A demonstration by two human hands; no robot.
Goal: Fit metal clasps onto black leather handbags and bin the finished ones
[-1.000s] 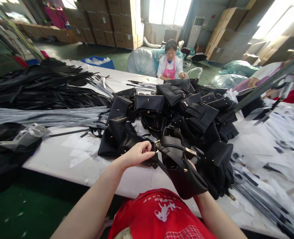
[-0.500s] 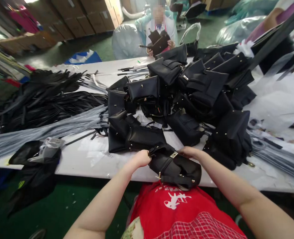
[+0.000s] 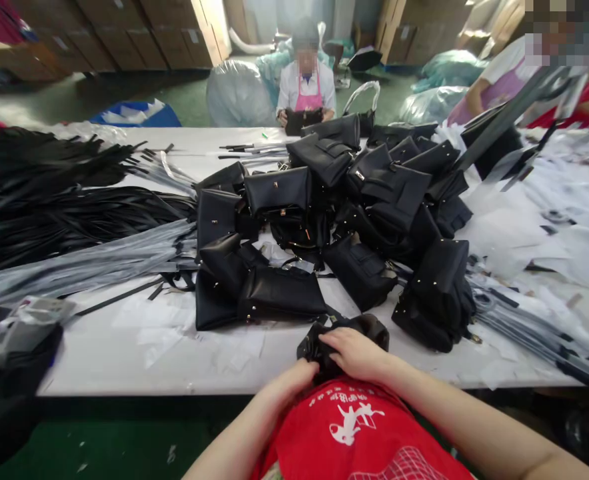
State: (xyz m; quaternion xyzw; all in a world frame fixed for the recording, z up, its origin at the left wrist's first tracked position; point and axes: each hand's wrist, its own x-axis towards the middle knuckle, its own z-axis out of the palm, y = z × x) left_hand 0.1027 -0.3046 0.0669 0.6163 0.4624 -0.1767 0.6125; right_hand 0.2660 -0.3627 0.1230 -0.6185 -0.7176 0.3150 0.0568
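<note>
Against my red apron (image 3: 354,427), at the table's front edge, a black handbag (image 3: 374,328) lies on its side. My left hand (image 3: 302,373) is closed on its near left end, the fingertips partly hidden by the bag. Across the top of the same bag reaches my right hand (image 3: 352,351), its fingers bent and pressed into the black material. Just beyond lies another black handbag (image 3: 287,293) with small gold studs, apart from my hands. To the right of my right hand a further black bag (image 3: 437,293) stands tilted.
A heap of black bags (image 3: 384,187) covers the table's middle. Black straps (image 3: 74,220) and plastic-wrapped strips (image 3: 99,250) lie left; white sheets (image 3: 519,207) and more strips (image 3: 534,327) lie right. Across the table a co-worker (image 3: 307,87) holds a dark bag.
The handbag has been turned and drawn closer to my apron. My right hand has moved left from its far side onto its top. My view has shifted, and the co-worker has lowered their bag.
</note>
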